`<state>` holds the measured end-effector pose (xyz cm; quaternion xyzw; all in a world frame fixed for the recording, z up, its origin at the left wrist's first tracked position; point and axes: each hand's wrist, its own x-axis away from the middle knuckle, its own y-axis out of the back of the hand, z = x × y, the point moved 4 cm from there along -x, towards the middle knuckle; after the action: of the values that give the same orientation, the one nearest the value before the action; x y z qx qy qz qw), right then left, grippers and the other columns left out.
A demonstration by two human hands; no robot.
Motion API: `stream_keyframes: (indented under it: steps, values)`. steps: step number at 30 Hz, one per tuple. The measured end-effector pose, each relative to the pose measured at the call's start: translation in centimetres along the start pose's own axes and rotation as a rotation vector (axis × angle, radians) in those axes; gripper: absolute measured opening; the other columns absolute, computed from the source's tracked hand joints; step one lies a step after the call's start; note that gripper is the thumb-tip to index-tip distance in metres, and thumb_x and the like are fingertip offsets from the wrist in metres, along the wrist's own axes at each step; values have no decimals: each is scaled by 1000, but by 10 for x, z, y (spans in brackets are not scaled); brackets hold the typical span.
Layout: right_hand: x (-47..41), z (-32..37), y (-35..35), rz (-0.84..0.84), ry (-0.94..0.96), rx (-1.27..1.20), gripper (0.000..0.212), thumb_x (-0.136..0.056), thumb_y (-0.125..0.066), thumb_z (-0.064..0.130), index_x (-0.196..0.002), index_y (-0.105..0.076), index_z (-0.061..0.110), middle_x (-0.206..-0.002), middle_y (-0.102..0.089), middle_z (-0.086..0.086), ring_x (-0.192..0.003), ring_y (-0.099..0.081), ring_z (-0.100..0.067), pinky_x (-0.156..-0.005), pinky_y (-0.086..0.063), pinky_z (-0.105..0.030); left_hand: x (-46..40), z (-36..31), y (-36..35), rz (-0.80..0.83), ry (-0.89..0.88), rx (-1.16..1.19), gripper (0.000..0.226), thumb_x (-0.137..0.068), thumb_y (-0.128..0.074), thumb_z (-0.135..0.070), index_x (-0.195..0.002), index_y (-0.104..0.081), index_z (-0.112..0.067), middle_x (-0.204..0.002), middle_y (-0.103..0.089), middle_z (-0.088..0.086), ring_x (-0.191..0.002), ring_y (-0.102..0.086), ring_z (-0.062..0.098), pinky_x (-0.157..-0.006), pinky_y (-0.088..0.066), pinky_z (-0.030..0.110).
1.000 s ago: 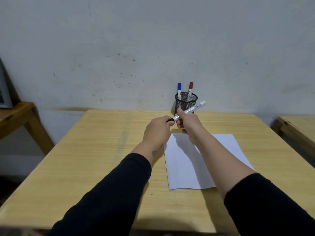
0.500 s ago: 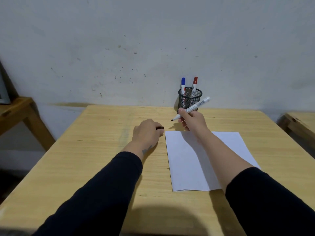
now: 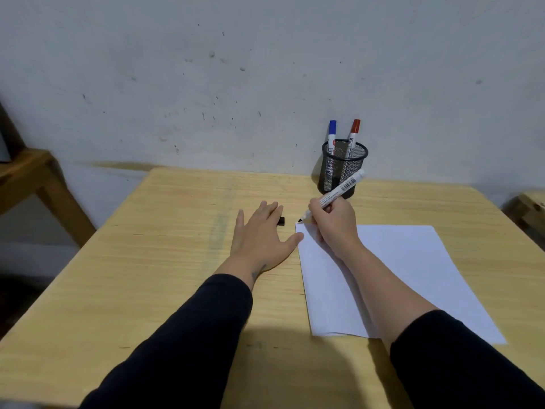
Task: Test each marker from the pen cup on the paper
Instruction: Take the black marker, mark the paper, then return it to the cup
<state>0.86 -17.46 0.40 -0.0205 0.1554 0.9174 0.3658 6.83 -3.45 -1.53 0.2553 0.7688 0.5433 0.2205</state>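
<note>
My right hand grips a white marker with its black tip uncapped, the tip touching the far left corner of the white paper. My left hand lies flat and spread on the table just left of the paper, thumb at the sheet's edge. The marker's black cap lies on the wood by my left fingertips. At the back stands a black mesh pen cup holding a blue-capped marker and a red-capped marker.
The wooden table meets a pale wall at its far edge. Another wooden piece stands at the left, and the corner of a third shows at the right.
The cap came off in my left hand, which set it down on the table and flattened out. My right hand lowered the marker tip to the paper's corner.
</note>
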Motion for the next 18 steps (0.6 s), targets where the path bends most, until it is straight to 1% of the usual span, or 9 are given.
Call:
stream_keyframes:
  steps: [2,4,5,8,12,16,18]
  values:
    - [1,1,0,7,27,32,22,-85,-55,20,-79,-63,1,-74,-70,-11,-65,-60,-16,-60,-47,-23,0,0,0,2,2,6,79,-88,-33,-67,-151,-16,-24,-161,-11,-11,-148,1,8,-120,6,48]
    - [2,3,0,11,49,64,19,-86,-56,20,-69,-58,12,-65,-63,-1,-58,-55,-8,-52,-41,-9,0,-1,0,-2,5,3,78,-88,-33,-67,-151,-17,-24,-161,-11,-11,-148,1,7,-120,6,48]
    - [2,4,-1,9,60,78,21,-86,-56,19,-66,-55,17,-62,-59,4,-56,-52,-6,-49,-39,-7,0,-1,0,-4,6,1,78,-88,-34,-66,-151,-17,-24,-161,-12,-12,-148,1,7,-120,6,47]
    - [1,4,-1,20,76,90,24,-86,-56,19,-63,-52,20,-59,-54,7,-54,-49,-5,-48,-38,-6,1,-1,1,-8,5,2,77,-88,-34,-66,-151,-18,-25,-161,-12,-12,-148,0,7,-120,5,47]
    - [1,3,-2,33,92,121,20,-87,-57,21,-68,-56,14,-62,-56,4,-56,-50,-5,-47,-38,-6,1,-2,1,-9,-1,-6,78,-88,-33,-67,-151,-18,-25,-161,-12,-12,-148,0,7,-120,4,47]
    - [0,2,-4,52,96,166,20,-86,-57,20,-69,-57,11,-60,-54,5,-55,-49,-4,-47,-38,-6,1,-1,0,-15,0,-1,78,-88,-33,-67,-151,-18,-24,-161,-13,-11,-148,-1,7,-120,4,48]
    - [0,3,-3,42,77,140,20,-85,-57,19,-66,-57,11,-59,-54,5,-54,-48,-4,-46,-37,-7,2,-2,2,-13,-2,4,78,-88,-33,-67,-151,-19,-24,-161,-13,-11,-148,-1,7,-120,4,48]
